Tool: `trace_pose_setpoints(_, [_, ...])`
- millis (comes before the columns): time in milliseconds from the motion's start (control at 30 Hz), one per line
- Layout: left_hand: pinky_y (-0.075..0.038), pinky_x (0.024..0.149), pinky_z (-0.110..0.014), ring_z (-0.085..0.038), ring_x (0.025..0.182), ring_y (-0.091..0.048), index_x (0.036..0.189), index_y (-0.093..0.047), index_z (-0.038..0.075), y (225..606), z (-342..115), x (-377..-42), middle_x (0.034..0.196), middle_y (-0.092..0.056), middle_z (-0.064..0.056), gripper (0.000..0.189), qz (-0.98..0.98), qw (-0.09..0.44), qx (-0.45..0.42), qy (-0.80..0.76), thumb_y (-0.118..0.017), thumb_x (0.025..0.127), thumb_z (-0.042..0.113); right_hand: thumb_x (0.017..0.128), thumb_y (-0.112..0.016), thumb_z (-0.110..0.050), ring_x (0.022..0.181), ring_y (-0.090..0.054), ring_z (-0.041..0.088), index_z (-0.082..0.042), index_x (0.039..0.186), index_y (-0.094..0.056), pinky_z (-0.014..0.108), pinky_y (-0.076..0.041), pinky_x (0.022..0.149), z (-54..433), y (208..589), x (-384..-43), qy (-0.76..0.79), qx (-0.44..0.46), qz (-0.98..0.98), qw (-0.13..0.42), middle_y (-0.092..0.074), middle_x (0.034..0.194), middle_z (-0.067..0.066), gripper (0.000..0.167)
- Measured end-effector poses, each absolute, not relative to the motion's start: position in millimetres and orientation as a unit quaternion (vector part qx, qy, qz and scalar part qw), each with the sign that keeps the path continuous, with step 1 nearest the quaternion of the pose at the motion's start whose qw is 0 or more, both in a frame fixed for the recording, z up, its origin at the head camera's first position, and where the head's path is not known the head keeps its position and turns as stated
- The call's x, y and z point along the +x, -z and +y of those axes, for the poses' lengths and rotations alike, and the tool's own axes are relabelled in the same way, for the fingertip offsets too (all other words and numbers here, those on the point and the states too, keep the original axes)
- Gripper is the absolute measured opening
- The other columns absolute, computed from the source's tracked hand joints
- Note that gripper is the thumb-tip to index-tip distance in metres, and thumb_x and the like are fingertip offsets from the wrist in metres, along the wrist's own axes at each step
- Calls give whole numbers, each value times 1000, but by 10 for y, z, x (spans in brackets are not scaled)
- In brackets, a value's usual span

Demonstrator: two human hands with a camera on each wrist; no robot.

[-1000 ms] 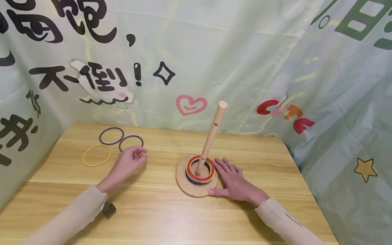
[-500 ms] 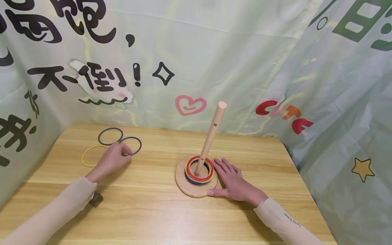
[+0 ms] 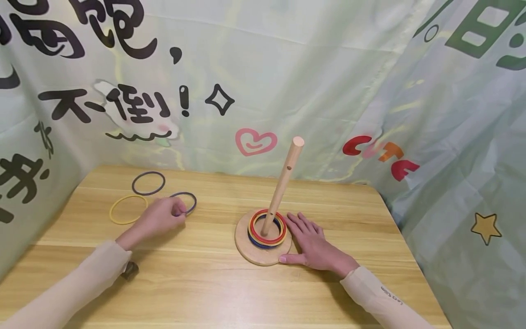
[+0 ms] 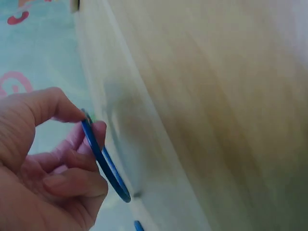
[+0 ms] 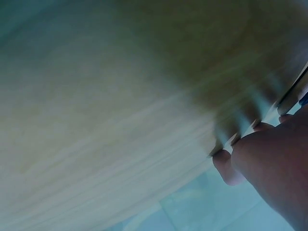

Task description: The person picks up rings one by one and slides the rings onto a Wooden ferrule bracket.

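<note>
My left hand point(image 3: 161, 217) pinches a thin blue ring point(image 4: 100, 159) between thumb and fingertips, left of the ring-toss stand. In the left wrist view the ring is tilted nearly edge-on. My right hand point(image 3: 315, 247) lies with spread, straight fingers against the right edge of the stand's round wooden base point(image 3: 263, 259). A tall wooden peg point(image 3: 282, 185) rises from that base. Around the peg's foot sit stacked rings, a red ring point(image 3: 269, 242) at the top, with yellow and blue beneath.
Another blue ring point(image 3: 133, 184) lies on the wooden table point(image 3: 230, 292) at the back left. A yellow ring point(image 3: 124, 223) lies just in front of it. Behind the table hangs a printed cloth point(image 3: 312, 91), which also closes off both sides.
The left hand has drawn back to the blue ring, pinched it, and shifted it rightward, away from the other blue ring. The right hand has stayed at the base.
</note>
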State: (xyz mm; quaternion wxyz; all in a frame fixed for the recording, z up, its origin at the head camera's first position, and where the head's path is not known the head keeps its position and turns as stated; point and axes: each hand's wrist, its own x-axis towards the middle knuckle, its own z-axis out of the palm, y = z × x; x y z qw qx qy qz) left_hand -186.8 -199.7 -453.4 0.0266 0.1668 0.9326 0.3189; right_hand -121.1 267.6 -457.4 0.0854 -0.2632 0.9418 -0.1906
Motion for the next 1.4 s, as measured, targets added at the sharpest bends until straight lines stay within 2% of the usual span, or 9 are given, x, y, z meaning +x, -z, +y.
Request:
trace_pose_setpoints(333, [-49,63,-30,-9,72,-55,110,-80,4,4281,-1736,-1631,85,-67,8,12,907,-22,268,-324,-78,98,1,96,-74,-66,164,-8,47,-10,175,-20,78,-19,119,2674,4575,-1213,195,-265,941,85,-20,179,17,111])
trace_pose_setpoints(500, [-50,60,-27,-7,70,-55,119,-79,1,4088,-1641,-1530,83,-68,8,19,880,-17,297,-370,-75,101,-1,97,-73,-67,164,-7,47,-10,175,-19,78,-18,119,2676,4589,-1210,196,-264,940,90,-19,179,17,111])
trace_pose_setpoints(600, [-53,59,-27,-10,69,-61,129,-77,-1,3971,-1570,-1464,84,-68,8,26,863,13,298,-408,-73,103,-1,97,-73,-67,164,-7,47,-10,175,-19,78,-18,119,2679,4591,-1208,194,-265,940,90,-19,179,17,111])
trace_pose_setpoints(733, [-55,54,-28,-19,67,-68,134,-75,1,3814,-1459,-1381,84,-69,5,30,835,44,304,-458,-71,104,-2,98,-74,-65,163,-9,49,-8,174,-21,79,-19,118,2683,4591,-1212,195,-272,939,81,-21,178,19,110])
trace_pose_setpoints(1000, [-43,45,-25,-26,58,-63,140,-74,9,3352,-1221,-1310,91,-64,-14,34,757,90,317,-564,-67,107,2,97,-72,-68,164,-8,47,-10,175,-19,77,-19,120,2700,4614,-1222,184,-270,941,83,-19,179,17,110])
trace_pose_setpoints(1233, [-47,48,-30,-30,59,-60,143,-73,13,2772,-968,-1360,88,-63,-14,38,719,43,364,-590,-66,107,1,97,-74,-67,164,-7,46,-11,175,-20,78,-18,120,2708,4592,-1211,194,-266,940,85,-19,179,16,110])
trace_pose_setpoints(1400, [-46,49,-32,-33,60,-59,144,-72,14,2452,-770,-1423,96,-64,-16,37,686,21,385,-617,-67,108,5,96,-74,-67,164,-7,46,-11,175,-19,78,-18,120,2707,4593,-1211,194,-269,940,83,-19,179,16,111])
